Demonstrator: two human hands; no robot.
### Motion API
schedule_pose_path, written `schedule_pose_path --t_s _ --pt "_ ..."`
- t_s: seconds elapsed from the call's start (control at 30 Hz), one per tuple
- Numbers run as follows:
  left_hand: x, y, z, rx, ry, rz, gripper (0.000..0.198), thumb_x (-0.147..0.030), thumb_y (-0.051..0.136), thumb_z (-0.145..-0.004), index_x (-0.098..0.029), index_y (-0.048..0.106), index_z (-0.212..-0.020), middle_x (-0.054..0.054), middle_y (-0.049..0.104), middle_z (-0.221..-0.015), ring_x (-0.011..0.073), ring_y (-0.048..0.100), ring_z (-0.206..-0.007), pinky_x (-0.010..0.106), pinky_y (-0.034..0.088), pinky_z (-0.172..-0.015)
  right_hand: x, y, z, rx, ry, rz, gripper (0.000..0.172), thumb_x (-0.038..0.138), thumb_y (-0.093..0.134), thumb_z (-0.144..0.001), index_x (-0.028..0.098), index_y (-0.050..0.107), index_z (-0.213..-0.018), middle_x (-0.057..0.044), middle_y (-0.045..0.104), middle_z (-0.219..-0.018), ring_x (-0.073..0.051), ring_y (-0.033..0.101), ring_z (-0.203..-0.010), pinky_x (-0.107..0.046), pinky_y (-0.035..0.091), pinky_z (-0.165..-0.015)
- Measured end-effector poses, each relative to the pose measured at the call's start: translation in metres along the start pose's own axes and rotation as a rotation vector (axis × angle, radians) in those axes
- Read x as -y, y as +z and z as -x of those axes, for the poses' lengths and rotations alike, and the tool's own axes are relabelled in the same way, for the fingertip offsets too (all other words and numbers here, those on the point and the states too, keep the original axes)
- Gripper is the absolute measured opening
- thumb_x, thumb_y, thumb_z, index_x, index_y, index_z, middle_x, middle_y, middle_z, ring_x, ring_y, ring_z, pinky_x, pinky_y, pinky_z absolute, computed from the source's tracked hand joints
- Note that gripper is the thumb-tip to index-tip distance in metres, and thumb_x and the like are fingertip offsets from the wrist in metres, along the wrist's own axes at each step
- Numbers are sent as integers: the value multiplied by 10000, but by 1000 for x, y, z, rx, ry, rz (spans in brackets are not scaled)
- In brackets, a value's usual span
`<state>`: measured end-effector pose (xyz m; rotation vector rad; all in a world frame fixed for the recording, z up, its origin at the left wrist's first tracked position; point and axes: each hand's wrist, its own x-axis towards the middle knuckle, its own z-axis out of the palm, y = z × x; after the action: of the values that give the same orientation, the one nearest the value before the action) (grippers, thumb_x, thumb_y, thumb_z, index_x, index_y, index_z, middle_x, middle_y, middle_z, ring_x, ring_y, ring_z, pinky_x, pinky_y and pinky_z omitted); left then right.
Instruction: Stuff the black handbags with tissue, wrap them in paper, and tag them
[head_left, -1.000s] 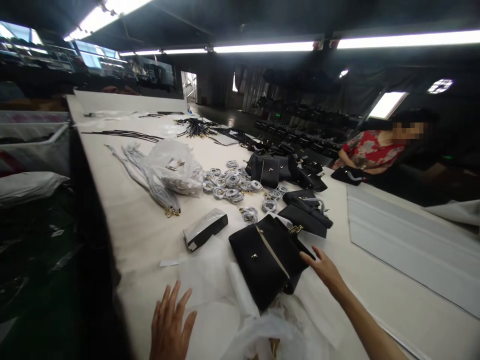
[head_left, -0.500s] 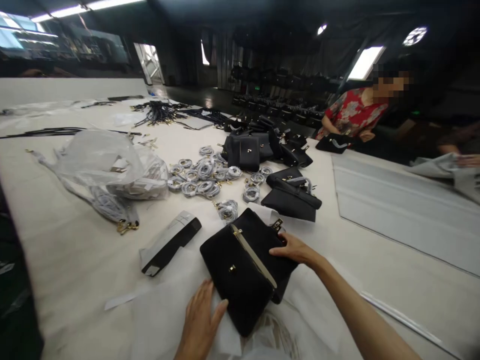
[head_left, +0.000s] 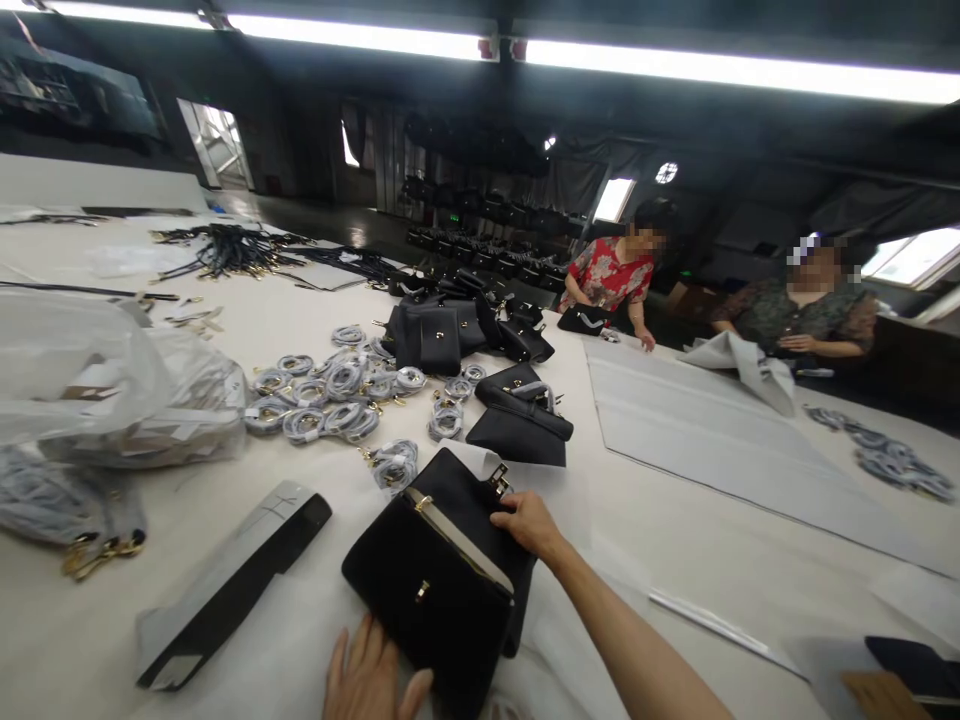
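A black handbag [head_left: 427, 600] with a gold clasp lies on white wrapping sheets in front of me, its flap folded back and a pale lining edge showing. My right hand [head_left: 531, 525] grips the flap near its gold lock plate [head_left: 498, 480], thumb on top. Fingers apart, my left hand [head_left: 367, 672] rests against the bag's near left edge without gripping it. To the left lies a black strip-shaped piece partly covered in grey film [head_left: 247, 575]. Just beyond the bag is a coiled, wrapped strap [head_left: 394, 466].
Several wrapped strap coils [head_left: 345, 380] and black bags [head_left: 439, 338] crowd the table's middle. A clear plastic bag [head_left: 150, 400] sits left. Grey sheeting [head_left: 705, 435] covers the right side. Two people [head_left: 611, 272] work across the table.
My view has swung to the right, so the table's things appear further left and a second person is visible. Both hands keep about the same places at the handbag.
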<state>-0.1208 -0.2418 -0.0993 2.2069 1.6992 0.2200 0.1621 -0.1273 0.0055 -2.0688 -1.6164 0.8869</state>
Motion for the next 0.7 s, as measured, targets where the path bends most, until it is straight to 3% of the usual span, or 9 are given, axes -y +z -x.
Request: schedule_pose_path --t_s 0.13,0.3,0.37,0.47,0.53,0.6,0.7 --pt "-30 -25 -18 -45 26 21 562 -454 481 -893 -185 548 -1382 116 522 -1442 322 413 -1384 588 195 -1177 15 -34 -4 -86 -92 90 112 301 660 -791 246 757 -806 12 710 -769 -193 645 -781 -273 456 -702" --pt "-92 -64 -63 -11 -10 114 507 -376 527 -898 -147 577 -1348 138 539 -1423 323 415 -1372 556 185 -1187 16 -73 -23 -235 -111 277 205 354 610 -851 279 754 -976 -23 726 -1062 -245 637 -1033 -319 458 -877" --pt "-118 -65 -84 22 17 211 493 -427 527 -910 -184 596 -1335 123 578 -1384 327 459 -1331 552 212 -1178 10 -77 -34 -293 -57 341 234 339 566 -877 264 745 -1008 -62 720 -1083 -269 637 -1042 -356 466 -882" --pt "-146 -52 -105 65 25 297 520 -499 492 -930 -145 643 -1280 158 620 -1319 344 482 -1306 529 230 -1174 4 -78 -50 -352 -3 389 310 348 496 -911 241 715 -1102 -107 709 -1104 -290 641 -1045 -393 478 -880" --pt "-152 -46 -108 86 57 322 525 -511 435 -957 -129 682 -1220 176 638 -1284 353 486 -1300 523 248 -1161 1 -79 -55 -368 0 401 349 362 469 -915 232 696 -1146 -120 699 -1135 -301 637 -1066 -408 478 -895" --pt "-146 -51 -104 154 199 337 495 -534 426 -958 -176 739 -1094 147 696 -1182 347 545 -1231 495 331 -1106 -8 -82 -55 -354 -15 422 384 384 466 -896 212 693 -1153 -135 698 -1139 -327 638 -1065 -434 481 -897" --pt "-109 -81 -102 336 369 313 422 -571 530 -897 -230 753 -788 72 748 -833 282 678 -894 365 493 -849 -42 -90 -45 -290 -75 395 437 477 482 -839 205 714 -1091 -128 724 -1075 -359 653 -1026 -452 498 -875"
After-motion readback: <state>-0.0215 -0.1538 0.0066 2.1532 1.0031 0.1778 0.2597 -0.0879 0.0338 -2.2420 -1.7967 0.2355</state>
